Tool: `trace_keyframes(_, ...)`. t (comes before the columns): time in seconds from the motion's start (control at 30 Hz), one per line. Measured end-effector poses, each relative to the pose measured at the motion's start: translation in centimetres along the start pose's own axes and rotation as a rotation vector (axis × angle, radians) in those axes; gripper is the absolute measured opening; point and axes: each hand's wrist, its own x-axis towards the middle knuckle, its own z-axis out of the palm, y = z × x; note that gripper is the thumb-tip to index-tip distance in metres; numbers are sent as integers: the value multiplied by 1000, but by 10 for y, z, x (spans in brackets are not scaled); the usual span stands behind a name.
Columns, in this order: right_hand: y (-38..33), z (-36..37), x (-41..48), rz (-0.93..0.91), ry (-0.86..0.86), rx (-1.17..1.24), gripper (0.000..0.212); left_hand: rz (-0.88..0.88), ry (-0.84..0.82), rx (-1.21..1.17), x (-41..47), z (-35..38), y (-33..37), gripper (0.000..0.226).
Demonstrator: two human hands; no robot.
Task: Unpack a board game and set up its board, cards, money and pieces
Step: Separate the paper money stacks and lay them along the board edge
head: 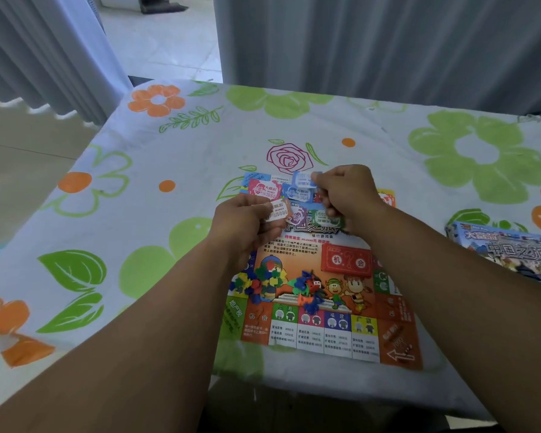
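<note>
Now, from the head view, we are sorting the money. Our left hand holds a white note over the far half of the board, fingers curled round it. Our right hand pinches a blue note above the board's far edge, near a red note lying there. The card deck and plastic pieces sit mid-board; the box lies right of the board on the tabletop. Next, we judge, each held note wants lowering onto its matching pile.
</note>
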Motion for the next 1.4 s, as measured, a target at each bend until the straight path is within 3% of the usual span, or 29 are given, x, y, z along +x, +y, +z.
trace_keyframes(0.27, 4, 12, 5, 75, -1, -68, 26, -12, 8, -26, 0, 3, 0, 11)
trace_keyframes(0.5, 7, 14, 9, -1, 107, -132, 41, -22, 16, -86, -2, 5, 4, 27)
trace_keyframes(0.7, 1, 9, -2, -45, -104, -124, 40, 9, 21, -62, -4, 5, 3, 15)
trace_keyframes(0.93, 8, 11, 5, -26, -17, -252, 19, -4, 50, -17, -4, 4, 2, 11)
trace_keyframes(1.1, 10, 10, 7, -122, -24, -331, 9, -13, 123, -7, -3, 2, 3, 9)
trace_keyframes(1.27, 11, 16, -1, -272, -59, -699, 38, -14, 163, -8, -2, 1, 4, 8)
trace_keyframes(1.4, 10, 19, -2, -318, -51, -831, 45, -17, 151, 6, -2, 1, 3, 9)
